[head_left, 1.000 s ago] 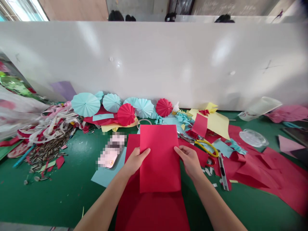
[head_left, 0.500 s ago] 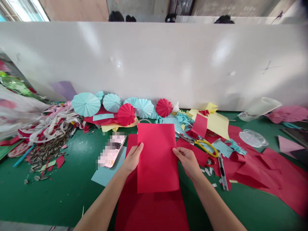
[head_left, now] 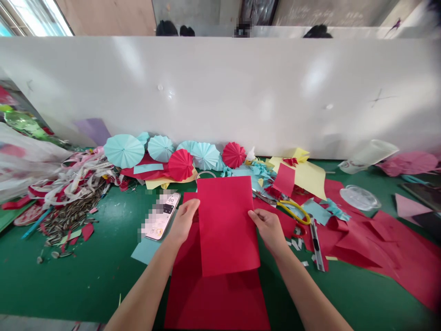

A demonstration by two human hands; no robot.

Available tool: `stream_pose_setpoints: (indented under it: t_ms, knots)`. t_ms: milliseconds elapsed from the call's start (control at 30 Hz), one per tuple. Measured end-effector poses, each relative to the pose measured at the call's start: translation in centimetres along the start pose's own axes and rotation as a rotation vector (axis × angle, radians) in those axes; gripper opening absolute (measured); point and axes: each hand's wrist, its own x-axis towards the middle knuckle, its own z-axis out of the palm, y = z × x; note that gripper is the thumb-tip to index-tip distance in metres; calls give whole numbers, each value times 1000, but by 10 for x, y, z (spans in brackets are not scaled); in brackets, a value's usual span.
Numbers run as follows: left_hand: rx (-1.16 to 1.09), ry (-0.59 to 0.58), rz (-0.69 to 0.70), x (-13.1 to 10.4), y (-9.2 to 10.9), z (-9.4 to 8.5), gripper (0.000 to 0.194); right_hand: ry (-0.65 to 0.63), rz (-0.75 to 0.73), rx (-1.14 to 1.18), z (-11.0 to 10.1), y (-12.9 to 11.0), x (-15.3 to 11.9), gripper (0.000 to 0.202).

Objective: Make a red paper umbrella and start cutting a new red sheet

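Observation:
A smooth red paper sheet (head_left: 227, 225) is held up in front of me, leaning slightly. My right hand (head_left: 270, 227) pinches its right edge between thumb and fingers. My left hand (head_left: 184, 223) is closed at the left edge, thumb tip level with the border; whether paper is between those fingers is hidden. Under the sheet lies a larger red paper (head_left: 217, 303), reaching toward my body. Left of my left hand, a phone (head_left: 163, 216) rests partly on light blue paper (head_left: 146, 250). Yellow-handled scissors (head_left: 292, 209) and a utility knife (head_left: 316, 246) lie right of my right hand.
A white partition (head_left: 220, 92) stands behind the green table (head_left: 86, 285). Along it sit pleated blue rosettes (head_left: 124, 151) and red rosettes (head_left: 234, 155). Ribbons (head_left: 76, 179) and small metal pieces (head_left: 72, 211) are heaped left. Red scraps (head_left: 372, 239) spread right, near a plastic cup (head_left: 368, 155).
My left hand has shifted slightly left, its thumb drawing back from the sheet's face to its edge. The sheet has tilted, its lower end swinging right. My right hand keeps its pinch.

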Motion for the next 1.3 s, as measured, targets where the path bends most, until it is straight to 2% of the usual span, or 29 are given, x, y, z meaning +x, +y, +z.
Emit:
stream_pose_setpoints:
  t_ms: [200,300,367,467,567,600,667,733,833,900,1133,1300]
  knots:
    - [68,-116,16,-7,2,-2,30,19,-50,-76,0,-3,-2,39]
    - [110,-167,17,-5,0,-4,51,26,-65,-99,0,-4,-2,38]
    - [87,-141,59,-3,-1,-5,63,23,-75,-109,0,-4,-2,38]
    - [98,6,272,-3,2,-4,59,1,-91,-118,2,-4,-2,38]
    - [368,209,601,-4,11,1,51,-44,-105,-128,5,-6,-3,37]
    - [473,234,684,-4,15,4,49,-64,-111,-131,6,-6,-4,36]
    - [619,168,750,-4,24,12,45,-104,-124,-138,8,-8,-5,35]
    - [712,58,723,-3,34,22,46,-139,-138,-145,10,-10,-6,34]
    - [790,-115,625,2,47,35,22,-182,-148,-155,11,-12,-9,32]
    - [799,-171,606,5,54,40,12,-201,-143,-157,11,-13,-10,32]
    - [818,-174,626,10,56,40,13,-277,-88,-130,9,-18,-17,33]
    - [847,-97,608,23,56,21,12,-344,-8,-98,5,-16,-28,33]
